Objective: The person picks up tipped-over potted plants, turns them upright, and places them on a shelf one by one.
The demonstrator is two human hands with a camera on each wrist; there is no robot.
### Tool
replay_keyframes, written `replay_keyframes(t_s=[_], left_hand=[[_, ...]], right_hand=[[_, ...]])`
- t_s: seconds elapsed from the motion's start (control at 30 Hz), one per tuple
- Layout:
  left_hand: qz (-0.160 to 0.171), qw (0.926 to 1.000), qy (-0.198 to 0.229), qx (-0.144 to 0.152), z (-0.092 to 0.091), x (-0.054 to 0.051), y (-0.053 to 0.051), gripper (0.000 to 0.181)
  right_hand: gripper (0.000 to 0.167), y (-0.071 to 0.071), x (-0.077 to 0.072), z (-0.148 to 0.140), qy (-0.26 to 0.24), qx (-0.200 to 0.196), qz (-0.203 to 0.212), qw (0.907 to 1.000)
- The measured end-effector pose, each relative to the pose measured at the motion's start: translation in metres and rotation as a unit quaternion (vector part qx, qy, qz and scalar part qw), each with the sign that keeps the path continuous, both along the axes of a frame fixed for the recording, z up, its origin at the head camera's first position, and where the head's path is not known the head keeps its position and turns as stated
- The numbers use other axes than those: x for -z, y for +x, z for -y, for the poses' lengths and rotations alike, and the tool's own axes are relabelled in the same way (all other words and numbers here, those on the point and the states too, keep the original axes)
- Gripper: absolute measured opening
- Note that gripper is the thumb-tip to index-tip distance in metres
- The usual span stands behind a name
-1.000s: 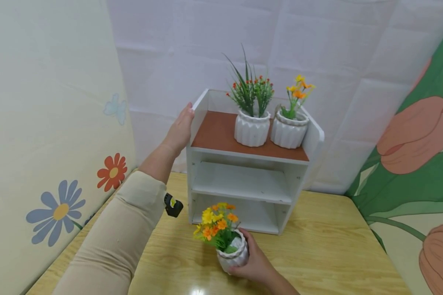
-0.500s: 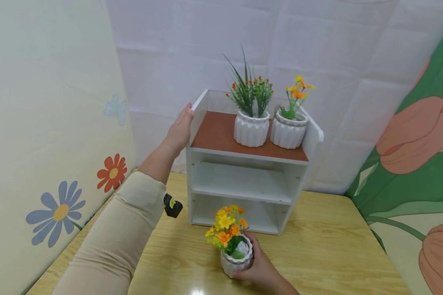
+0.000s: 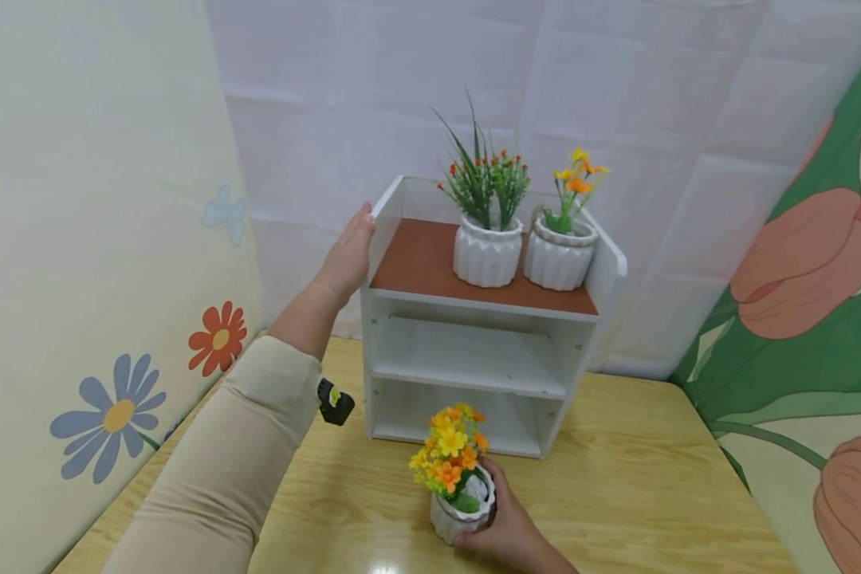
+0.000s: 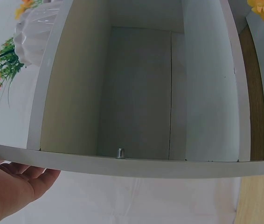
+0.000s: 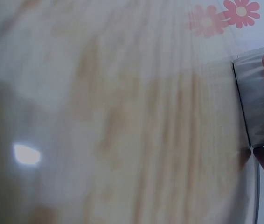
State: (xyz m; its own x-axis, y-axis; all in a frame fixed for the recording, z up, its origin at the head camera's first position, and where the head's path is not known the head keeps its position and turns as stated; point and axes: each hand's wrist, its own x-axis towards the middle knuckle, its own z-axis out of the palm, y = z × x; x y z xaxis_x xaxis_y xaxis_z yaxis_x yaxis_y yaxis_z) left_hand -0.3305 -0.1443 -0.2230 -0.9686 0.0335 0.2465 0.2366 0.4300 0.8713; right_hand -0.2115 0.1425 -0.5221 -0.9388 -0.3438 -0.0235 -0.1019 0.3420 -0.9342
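Note:
My right hand (image 3: 505,518) grips a white fluted flowerpot (image 3: 454,516) with yellow and orange artificial flowers (image 3: 450,448), in front of the shelf. In the right wrist view only a thumb and fingertips show around the pot (image 5: 260,102). Whether its base touches the table, I cannot tell. Against the outside of the left side panel of a white shelf unit (image 3: 466,296), my left hand (image 3: 350,253) rests with its fingers near the top edge. The left wrist view has that hand (image 4: 10,189) outside the panel, its fingers partly hidden.
On the shelf's brown top stand a white pot with grass and red flowers (image 3: 488,253) and another with orange flowers (image 3: 560,253). A wooden table (image 3: 646,478) carries the unit. A black wrist device (image 3: 336,402) is at the left cuff. Patterned sheets (image 3: 115,239) surround the table.
My right hand has shifted the flowerpot slightly to the right and toward me, and the flowers have turned more upright. The left hand keeps its place on the panel.

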Motion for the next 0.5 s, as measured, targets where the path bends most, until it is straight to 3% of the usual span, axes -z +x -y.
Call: replay_keyframes(t_s=[0.5], left_hand=[[0.001,1.0,-0.004,-0.001,0.0002,0.0012,0.0013,0.06]], right_hand=[[0.113,0.0016,0.0056,0.0039,-0.009,0.015,-0.018,0.9997]])
